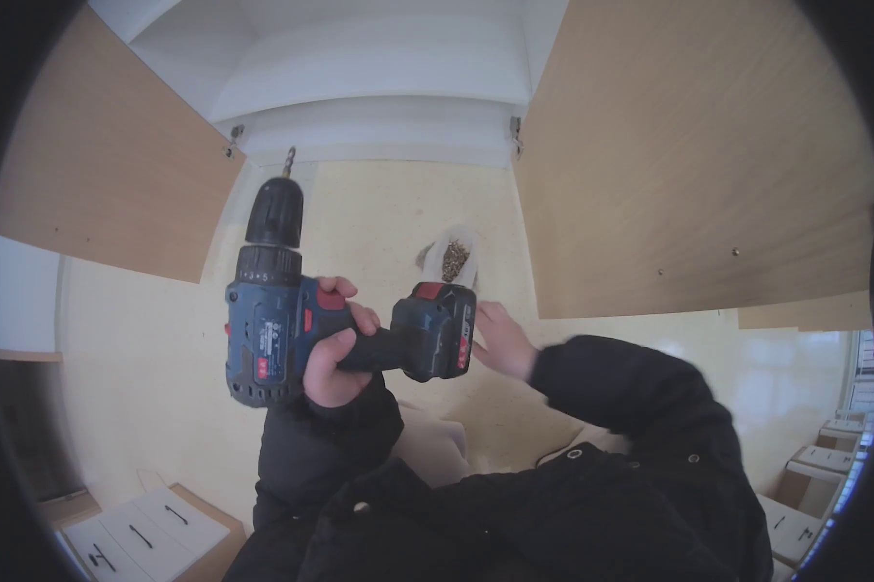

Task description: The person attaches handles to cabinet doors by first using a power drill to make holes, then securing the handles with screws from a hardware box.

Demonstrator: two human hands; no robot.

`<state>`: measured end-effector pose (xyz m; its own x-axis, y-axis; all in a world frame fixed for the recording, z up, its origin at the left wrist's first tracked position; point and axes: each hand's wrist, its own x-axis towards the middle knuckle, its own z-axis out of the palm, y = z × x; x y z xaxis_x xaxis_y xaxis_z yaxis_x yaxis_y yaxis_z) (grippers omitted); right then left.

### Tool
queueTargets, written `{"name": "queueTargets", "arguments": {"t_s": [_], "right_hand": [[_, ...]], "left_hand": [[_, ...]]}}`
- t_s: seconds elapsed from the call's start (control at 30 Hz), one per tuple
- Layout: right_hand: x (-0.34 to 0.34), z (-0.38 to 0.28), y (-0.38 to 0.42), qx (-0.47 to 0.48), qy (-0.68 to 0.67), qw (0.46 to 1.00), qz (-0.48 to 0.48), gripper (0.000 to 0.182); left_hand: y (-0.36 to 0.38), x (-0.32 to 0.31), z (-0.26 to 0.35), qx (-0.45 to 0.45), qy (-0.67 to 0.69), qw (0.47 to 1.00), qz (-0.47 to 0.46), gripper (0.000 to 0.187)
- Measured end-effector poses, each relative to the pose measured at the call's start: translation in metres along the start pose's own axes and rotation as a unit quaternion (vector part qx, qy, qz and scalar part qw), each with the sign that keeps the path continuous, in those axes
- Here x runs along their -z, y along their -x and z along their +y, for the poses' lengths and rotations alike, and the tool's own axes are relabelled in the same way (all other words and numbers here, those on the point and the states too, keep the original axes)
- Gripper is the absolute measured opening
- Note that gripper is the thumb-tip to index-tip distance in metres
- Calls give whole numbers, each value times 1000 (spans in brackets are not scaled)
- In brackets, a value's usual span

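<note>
A blue and black cordless drill (267, 325) lies sideways in the air, its bit pointing to the cabinet. My left hand (336, 354) is wrapped round its handle near the red trigger. At the drill's battery (437, 332), on the right end of the handle, is my right hand (502, 339); its fingertips are partly hidden behind the battery, so its grip is not clear. Beyond the battery, a clear plastic bag (456, 254) of small brownish screws rests on the floor.
A white cabinet (369, 73) stands ahead with its wooden doors (117, 145) swung open on both sides, hinges showing. Drawer units with black handles stand at the lower left (151, 533) and lower right (791, 529). Pale floor (359, 209) lies below.
</note>
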<state>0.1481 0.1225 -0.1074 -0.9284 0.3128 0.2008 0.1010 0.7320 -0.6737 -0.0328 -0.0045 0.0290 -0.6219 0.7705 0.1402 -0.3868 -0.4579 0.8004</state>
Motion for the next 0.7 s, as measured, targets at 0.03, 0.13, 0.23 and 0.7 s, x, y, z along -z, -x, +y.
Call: {"name": "queueTargets", "arguments": {"t_s": [0.03, 0.13, 0.23, 0.7], "right_hand": [[-33, 23, -15, -60, 44, 997, -12, 31], [-100, 58, -51, -219, 114, 967, -68, 48], [-125, 81, -53, -301, 151, 930, -150, 47], [75, 11, 30, -54, 55, 992, -98, 8]], "left_hand": [[0, 7, 0, -1, -2, 1000, 6, 41], [7, 21, 7, 2, -13, 999, 44, 40], [15, 21, 7, 9, -38, 993, 111, 38], [6, -68, 45, -60, -108, 961, 245, 18]]}}
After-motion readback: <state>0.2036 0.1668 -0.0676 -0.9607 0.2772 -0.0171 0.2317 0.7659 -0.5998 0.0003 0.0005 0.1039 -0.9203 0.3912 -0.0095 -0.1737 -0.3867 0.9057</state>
